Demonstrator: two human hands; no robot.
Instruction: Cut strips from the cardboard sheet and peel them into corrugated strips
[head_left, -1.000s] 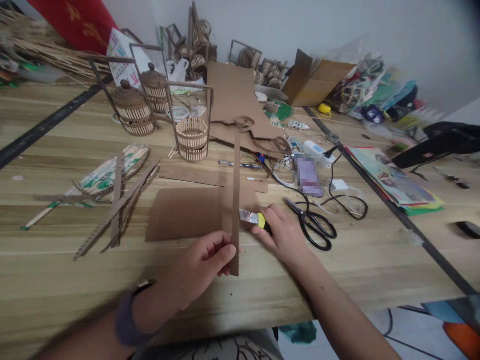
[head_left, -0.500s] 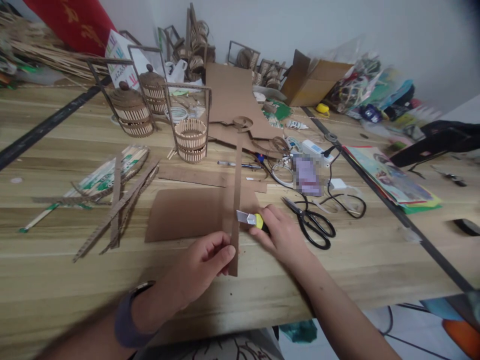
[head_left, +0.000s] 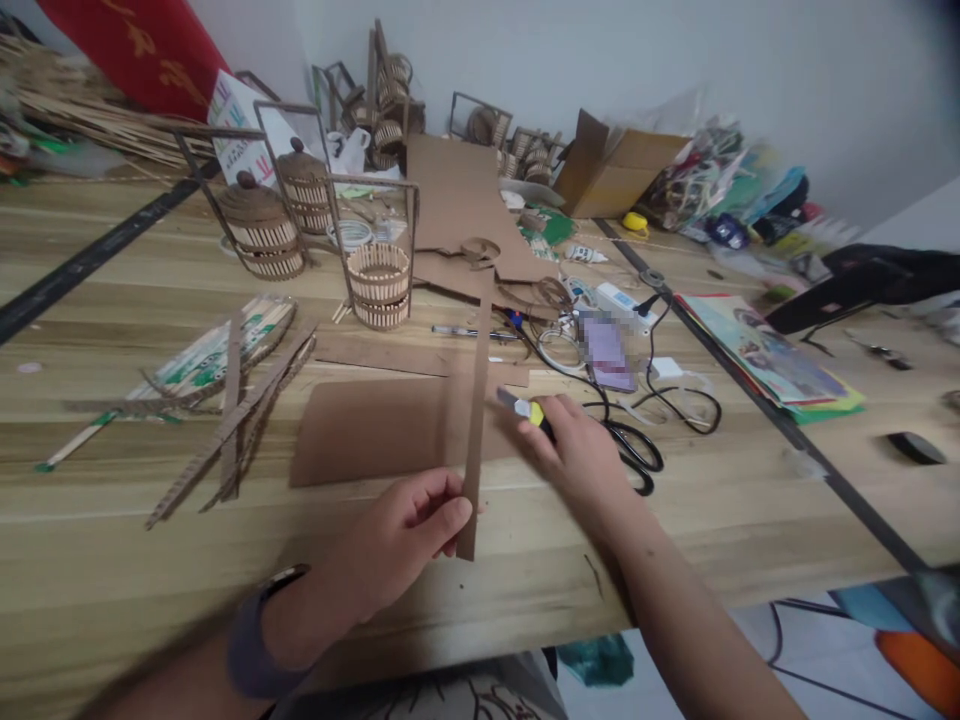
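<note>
Between the thumb and fingers of my left hand (head_left: 420,515) is the near end of a long, narrow cardboard strip (head_left: 478,400), held raised and pointing away from me. My right hand (head_left: 581,455) is closed around a yellow-and-black utility knife (head_left: 534,411), its blade out and a little to the right of the strip, apart from it. Under the strip lies a flat brown cardboard sheet (head_left: 367,430). Beside my right hand are black-handled scissors (head_left: 637,450), partly hidden by it.
Left of the sheet lie loose cardboard strips (head_left: 232,420) and a packet of sticks (head_left: 217,345). Farther back stand small slatted buckets (head_left: 379,285) with tall handles. A phone (head_left: 607,350), cables and a power strip (head_left: 622,303) are at right; a cardboard box (head_left: 622,165) is behind.
My right hand has moved right with the utility knife, drawing the blade away from the strip. The strip's far end has swung slightly right; my left hand keeps its hold.
</note>
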